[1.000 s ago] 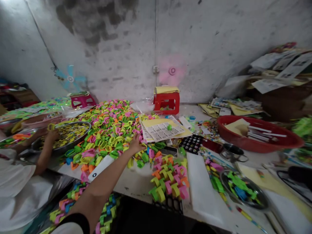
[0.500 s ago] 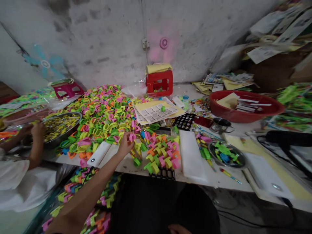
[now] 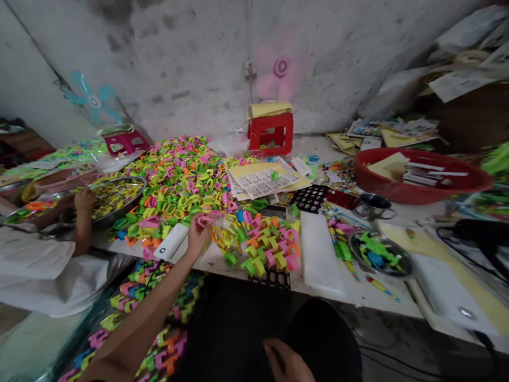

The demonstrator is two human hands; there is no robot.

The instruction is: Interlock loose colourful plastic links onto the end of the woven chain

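While the pink plastic clip (image 3: 205,219) sits pinched between the fingertips of the left hand (image 3: 198,237), it hangs just above the near edge of the large heap of pink, green, yellow and orange plastic clips (image 3: 178,178). Just left of the heap's near edge lies a white rectangular power bank (image 3: 171,242). Right of that edge stands a block of interlocked coloured clips (image 3: 270,249). Behind the heap stands a red plastic stool (image 3: 271,132). At the heap's left side, a co-worker's hand (image 3: 84,200) rests at a round metal tray (image 3: 115,204). Well below the heap, the right hand (image 3: 288,363) lies low over dark fabric; its grip cannot be determined.
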